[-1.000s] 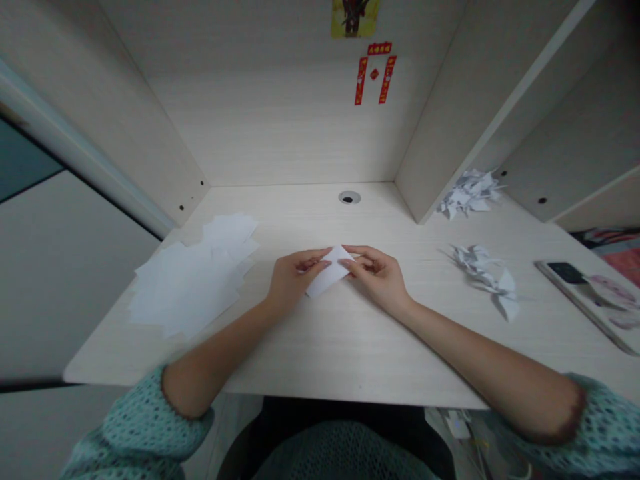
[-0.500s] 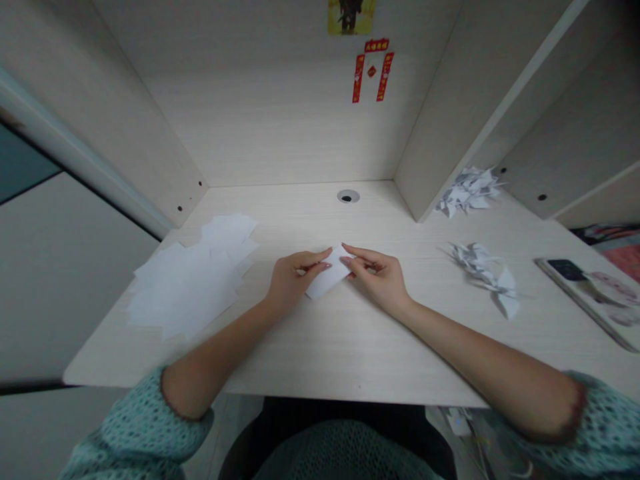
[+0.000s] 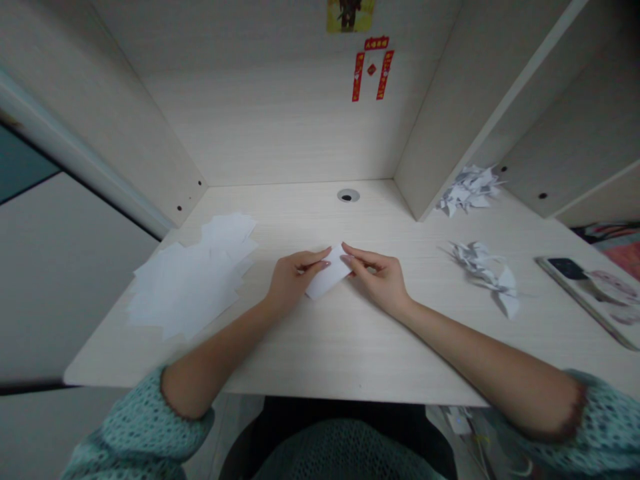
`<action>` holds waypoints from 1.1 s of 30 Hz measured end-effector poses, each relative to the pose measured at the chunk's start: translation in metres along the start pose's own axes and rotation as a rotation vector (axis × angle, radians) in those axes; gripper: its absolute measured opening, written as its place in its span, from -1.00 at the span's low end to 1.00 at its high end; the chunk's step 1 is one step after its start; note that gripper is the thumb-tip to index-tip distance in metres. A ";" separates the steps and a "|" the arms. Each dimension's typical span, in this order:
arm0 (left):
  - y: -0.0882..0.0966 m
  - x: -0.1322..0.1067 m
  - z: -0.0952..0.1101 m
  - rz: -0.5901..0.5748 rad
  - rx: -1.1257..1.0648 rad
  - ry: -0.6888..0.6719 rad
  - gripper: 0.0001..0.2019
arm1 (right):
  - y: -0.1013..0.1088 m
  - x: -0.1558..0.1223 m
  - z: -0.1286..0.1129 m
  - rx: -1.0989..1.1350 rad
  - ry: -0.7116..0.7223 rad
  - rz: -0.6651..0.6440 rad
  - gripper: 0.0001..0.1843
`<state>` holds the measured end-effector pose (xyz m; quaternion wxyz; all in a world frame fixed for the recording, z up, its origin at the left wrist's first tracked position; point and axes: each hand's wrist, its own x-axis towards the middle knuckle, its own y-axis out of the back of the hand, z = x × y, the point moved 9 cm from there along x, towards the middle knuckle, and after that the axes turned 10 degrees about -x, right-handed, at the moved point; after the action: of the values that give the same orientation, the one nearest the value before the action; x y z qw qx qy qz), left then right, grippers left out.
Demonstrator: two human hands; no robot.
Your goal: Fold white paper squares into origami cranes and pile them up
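Between my hands, just above or on the middle of the desk, is a small folded white piece of paper (image 3: pixel 327 277). My left hand (image 3: pixel 296 277) pinches its left side between thumb and fingers. At the upper right edge, my right hand (image 3: pixel 377 277) has the paper pinched as well. Parts of the paper's edges are hidden by the fingertips. Left of my left hand lies a spread pile of flat white paper sheets (image 3: pixel 187 283). Several folded white paper pieces (image 3: pixel 483 267) lie to the right of my right hand.
A larger heap of folded papers (image 3: pixel 470 190) sits at the back right, beside an upright divider panel (image 3: pixel 493 113). A phone in a patterned case (image 3: pixel 593 297) rests near the right edge. A round cable hole (image 3: pixel 349 195) is set into the desk (image 3: pixel 310 363) near the back wall.
Hardly anything differs. Both hands keep their pinch on the folded paper, with at most a tiny shift of the fingers.
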<state>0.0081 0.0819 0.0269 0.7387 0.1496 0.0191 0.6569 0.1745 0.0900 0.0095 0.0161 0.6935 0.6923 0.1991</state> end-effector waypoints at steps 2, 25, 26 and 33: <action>-0.001 0.000 -0.001 -0.020 0.021 0.005 -0.71 | 0.001 0.001 0.002 0.003 0.000 0.010 -0.64; 0.005 -0.005 0.010 0.128 -0.038 -0.084 -0.71 | -0.032 -0.005 0.002 0.149 -0.161 -0.280 -0.65; 0.005 -0.005 0.010 0.131 -0.045 -0.082 -0.72 | -0.033 -0.005 0.002 0.174 -0.174 -0.287 -0.66; 0.009 -0.004 0.002 0.181 -0.082 -0.045 -0.70 | -0.034 -0.005 0.006 0.246 -0.275 -0.281 -0.65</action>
<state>-0.0008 0.0783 0.0306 0.6821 0.1349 -0.0380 0.7177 0.1442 0.0877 -0.0077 0.0530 0.6075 0.7924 0.0126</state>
